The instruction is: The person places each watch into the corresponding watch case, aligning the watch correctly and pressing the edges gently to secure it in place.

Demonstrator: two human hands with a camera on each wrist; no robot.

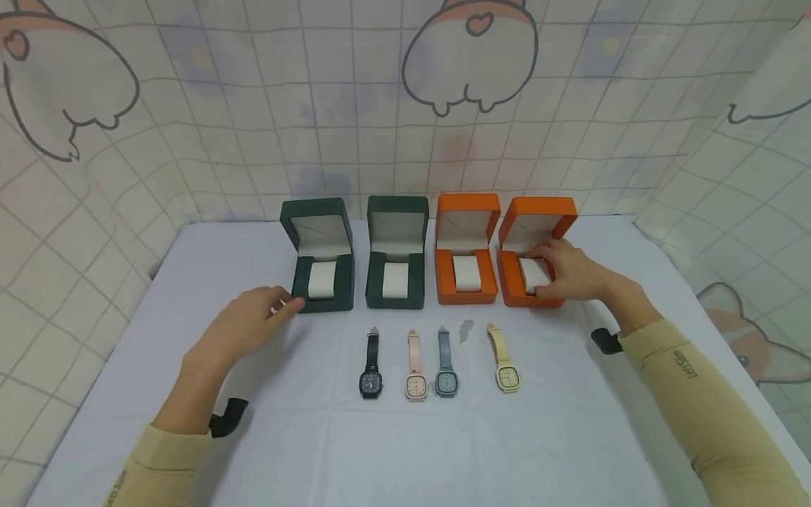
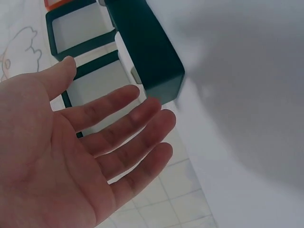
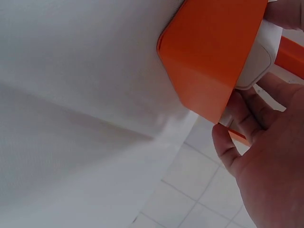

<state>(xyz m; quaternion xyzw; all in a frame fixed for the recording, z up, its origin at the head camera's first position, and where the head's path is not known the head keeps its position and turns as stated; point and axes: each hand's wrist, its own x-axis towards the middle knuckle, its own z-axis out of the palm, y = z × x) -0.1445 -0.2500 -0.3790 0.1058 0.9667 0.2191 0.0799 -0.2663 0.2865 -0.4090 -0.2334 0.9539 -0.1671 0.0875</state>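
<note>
At the far right box of the row, an orange watch box (image 1: 535, 303) with its lid raised, my right hand (image 1: 573, 271) reaches in from the side. Its thumb and fingers hold the white watch cushion (image 3: 256, 66) at opposite ends, and the little finger lies at the box's corner. My left hand (image 1: 250, 320) is beside the leftmost green watch box (image 1: 345, 282), thumb tip close to its front corner. In the left wrist view the fingers (image 2: 128, 121) are spread and loosely straight, holding nothing, in front of that green box.
Between them stand another open green box (image 1: 395, 303) and another open orange box (image 1: 465, 298), each with a white cushion. In front lie a black watch (image 1: 370, 384), a pink watch (image 1: 416, 386), a blue-grey watch (image 1: 446, 382) and a yellow watch (image 1: 507, 378) on the white tablecloth (image 1: 412, 458).
</note>
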